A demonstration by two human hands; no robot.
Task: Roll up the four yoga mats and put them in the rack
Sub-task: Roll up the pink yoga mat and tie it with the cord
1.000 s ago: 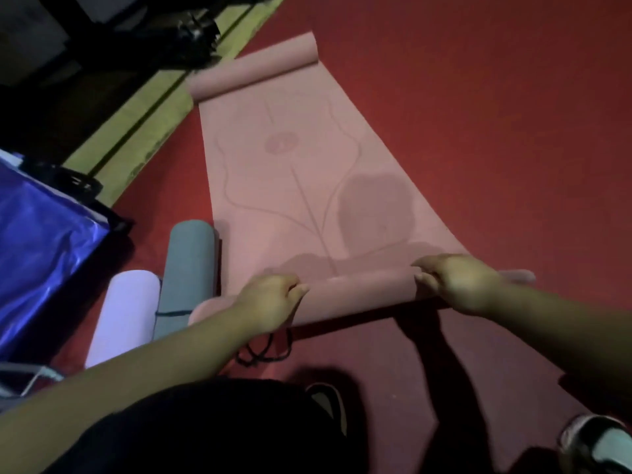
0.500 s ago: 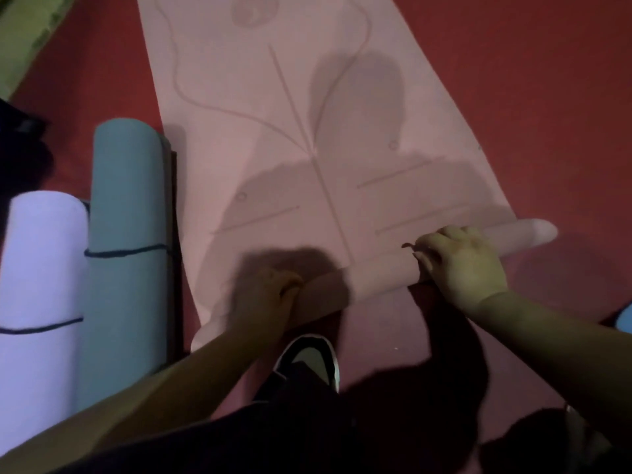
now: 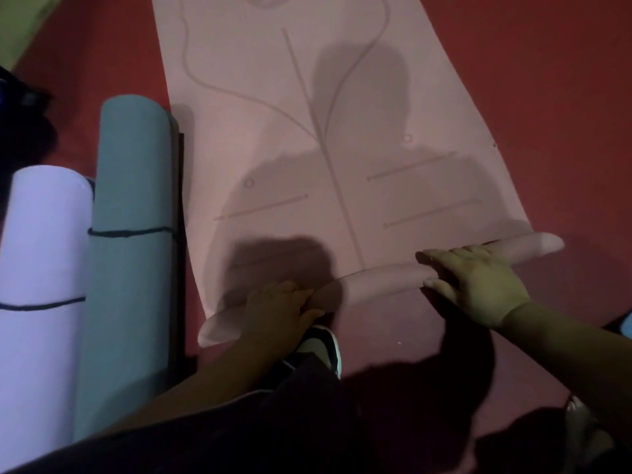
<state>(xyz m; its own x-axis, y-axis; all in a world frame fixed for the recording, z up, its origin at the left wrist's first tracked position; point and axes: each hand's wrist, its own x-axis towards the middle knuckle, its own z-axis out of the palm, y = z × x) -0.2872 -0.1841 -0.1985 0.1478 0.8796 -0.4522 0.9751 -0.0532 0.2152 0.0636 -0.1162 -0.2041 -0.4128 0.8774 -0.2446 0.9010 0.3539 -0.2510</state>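
A pink yoga mat [image 3: 307, 131] with printed lines lies unrolled on the red floor, stretching away from me. Its near end is wound into a thin roll [image 3: 383, 282] that runs across the view. My left hand [image 3: 280, 309] presses on the roll's left part, fingers curled over it. My right hand [image 3: 475, 282] lies flatter on the roll's right part, fingers spread along it. To the left lie two rolled mats side by side, a grey-green one [image 3: 130, 254] and a pale lilac one [image 3: 41, 268], each tied with a dark cord.
The red carpet floor [image 3: 547, 97] surrounds the mat. My dark shoe [image 3: 321, 347] stands just behind the roll, and a second shoe [image 3: 581, 419] shows at the lower right. A dark object [image 3: 20, 107] sits at the left edge. No rack is in view.
The view has tilted down and closer to the mat. The roll has moved a little further up the mat under both hands, and my right hand has flattened on it.
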